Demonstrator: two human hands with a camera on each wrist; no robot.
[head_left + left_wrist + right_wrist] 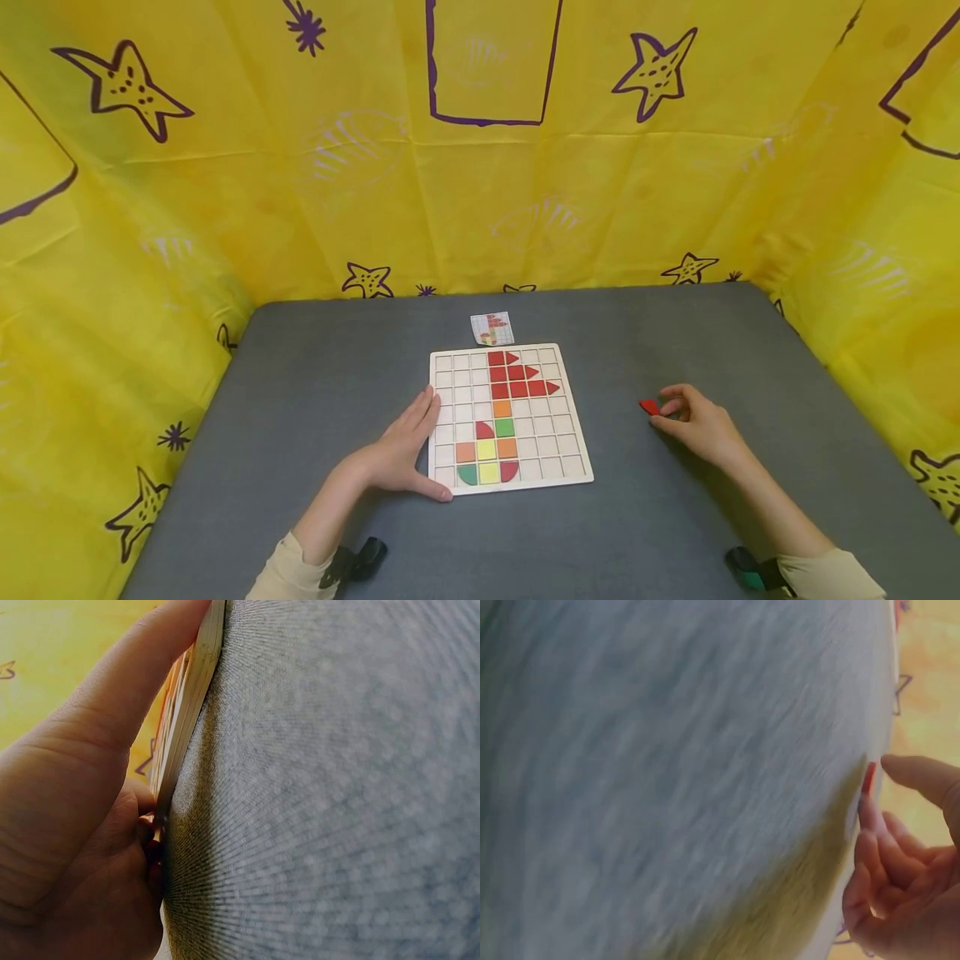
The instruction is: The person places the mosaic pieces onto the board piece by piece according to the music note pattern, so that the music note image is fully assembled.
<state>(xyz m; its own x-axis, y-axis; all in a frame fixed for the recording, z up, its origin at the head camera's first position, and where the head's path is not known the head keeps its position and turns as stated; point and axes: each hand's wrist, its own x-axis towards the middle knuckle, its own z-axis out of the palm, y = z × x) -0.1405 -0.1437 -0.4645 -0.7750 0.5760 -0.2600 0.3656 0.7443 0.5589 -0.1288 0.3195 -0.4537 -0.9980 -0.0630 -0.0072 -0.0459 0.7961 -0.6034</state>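
Note:
A square wooden grid board [558, 462] lies on the table, with flat red, orange, yellow and green pieces in some of its cells. Against its left edge and lower left corner rests my left hand [401, 450], fingers straight, thumb along the near edge. The left wrist view shows that thumb [112, 697] lying against the board's side [196, 682]. Well right of the board, my right hand [701, 425] holds a small red piece [648, 407] at its fingertips, low over the table. In the right wrist view the red piece [869, 778] sits between thumb and fingers; its full outline is hidden.
A small printed card [492, 328] with a coloured grid pattern lies just beyond the board's far edge. The grey table [337, 358] is bordered by a yellow curtain [480, 208] at the back and sides. Dark straps with devices sit on both wrists.

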